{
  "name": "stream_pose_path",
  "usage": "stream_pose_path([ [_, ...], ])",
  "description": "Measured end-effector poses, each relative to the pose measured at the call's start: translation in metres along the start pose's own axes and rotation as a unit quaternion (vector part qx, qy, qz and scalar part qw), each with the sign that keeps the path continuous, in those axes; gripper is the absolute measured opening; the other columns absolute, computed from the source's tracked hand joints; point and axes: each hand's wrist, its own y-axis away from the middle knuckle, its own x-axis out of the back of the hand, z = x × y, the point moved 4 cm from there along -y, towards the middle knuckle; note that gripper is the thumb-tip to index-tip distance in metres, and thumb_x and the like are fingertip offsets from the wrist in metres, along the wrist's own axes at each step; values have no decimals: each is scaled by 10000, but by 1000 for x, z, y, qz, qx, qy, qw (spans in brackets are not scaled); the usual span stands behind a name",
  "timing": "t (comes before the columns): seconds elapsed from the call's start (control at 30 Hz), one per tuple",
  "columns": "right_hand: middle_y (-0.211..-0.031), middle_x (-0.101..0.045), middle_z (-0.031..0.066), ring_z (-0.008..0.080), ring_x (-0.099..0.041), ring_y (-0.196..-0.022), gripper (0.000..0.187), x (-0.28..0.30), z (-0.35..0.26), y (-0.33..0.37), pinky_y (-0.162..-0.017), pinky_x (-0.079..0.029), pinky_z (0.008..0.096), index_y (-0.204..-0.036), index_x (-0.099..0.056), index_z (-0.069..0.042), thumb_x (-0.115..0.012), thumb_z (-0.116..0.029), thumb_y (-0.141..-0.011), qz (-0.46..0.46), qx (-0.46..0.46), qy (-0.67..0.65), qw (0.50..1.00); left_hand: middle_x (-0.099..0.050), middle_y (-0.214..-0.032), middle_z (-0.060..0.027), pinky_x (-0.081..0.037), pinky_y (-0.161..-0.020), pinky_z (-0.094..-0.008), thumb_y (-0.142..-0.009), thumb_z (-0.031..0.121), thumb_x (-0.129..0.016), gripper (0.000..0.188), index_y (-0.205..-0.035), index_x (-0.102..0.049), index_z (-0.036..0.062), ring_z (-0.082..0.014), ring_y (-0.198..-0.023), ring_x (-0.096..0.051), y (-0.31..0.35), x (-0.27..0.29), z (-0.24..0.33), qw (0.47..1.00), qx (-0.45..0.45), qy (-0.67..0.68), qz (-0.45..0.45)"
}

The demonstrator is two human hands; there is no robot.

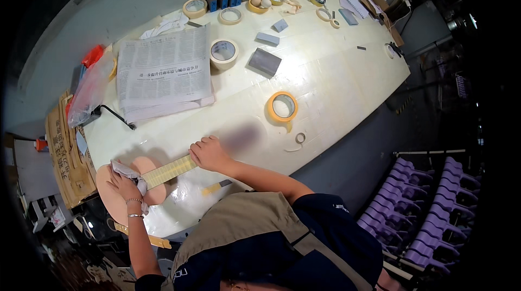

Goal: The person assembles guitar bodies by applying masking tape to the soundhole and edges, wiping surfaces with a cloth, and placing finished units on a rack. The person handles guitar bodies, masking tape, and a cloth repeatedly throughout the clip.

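A pale pinkish wooden ukulele (153,193) with no strings showing lies aslant at the near left of the table. Strips of yellow masking tape cover its neck (171,171). My left hand (124,187) presses a crumpled whitish cloth (126,169) onto the body by the neck joint. The fingers of my right hand (210,153) are wrapped round the upper end of the neck. Beyond that hand a dark purplish patch (242,138) is too blurred to make out. A small grey and yellow strip (217,187) lies below the neck.
Newspapers (165,71) are stacked at the left. A yellow tape roll (282,107), a wide cream tape roll (223,54) and a grey sanding block (265,62) lie on the table (336,90). Flattened cardboard (68,155) leans at the left edge; purple racks (418,209) stand right.
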Motion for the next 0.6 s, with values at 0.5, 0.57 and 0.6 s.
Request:
stream_pose_path([
  [0.5,-623,-598,36,209,-549,-597,151,2,-5,-3,-585,-407,352,-686,-578,-98,-589,-180,-812,-12,33,24,999,-629,-856,29,-400,-808,-329,-651,164,-653,159,-806,-670,131,-162,-894,-533,39,89,18,969,-238,64,30],
  [0.57,-617,-594,31,204,-541,-587,152,3,-6,-4,-580,-402,346,-682,-574,-100,-591,-177,-811,-18,35,31,999,-626,-821,27,-395,-783,-318,-675,165,-627,99,-761,-662,131,-159,-856,-525,36,78,23,975,-221,25,12],
  [0.6,-615,-592,29,203,-539,-583,153,3,-6,-3,-578,-400,344,-680,-573,-100,-591,-177,-811,-19,34,31,999,-624,-851,23,-387,-783,-330,-677,170,-615,130,-793,-661,133,-170,-862,-523,35,69,24,977,-214,11,-4],
])
